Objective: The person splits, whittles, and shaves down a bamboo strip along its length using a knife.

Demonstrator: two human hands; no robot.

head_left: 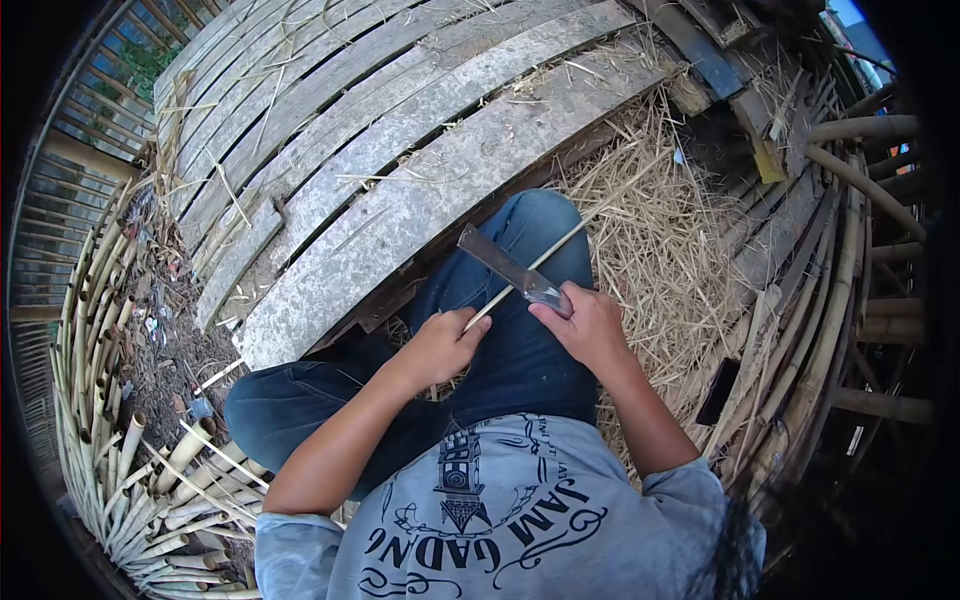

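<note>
My left hand point(437, 347) is closed around the lower part of a thin bamboo strip point(562, 242), which slants up to the right over my knee. In my right hand point(591, 327) is a broad-bladed knife point(498, 260), its squared tip pointing up and left. The blade crosses the strip above my lap; I cannot tell whether its edge bites into the strip. The knife's handle is mostly hidden by my fingers. Both hands are over my jeans point(540, 350).
A slatted wooden platform point(400, 225) lies ahead, scattered with shavings. Bamboo shavings point(660, 240) pile up at my right. Bundled bamboo poles point(180, 470) are at left, more bamboo lengths point(815, 330) at right. A dark phone-like object point(718, 391) rests near my right elbow.
</note>
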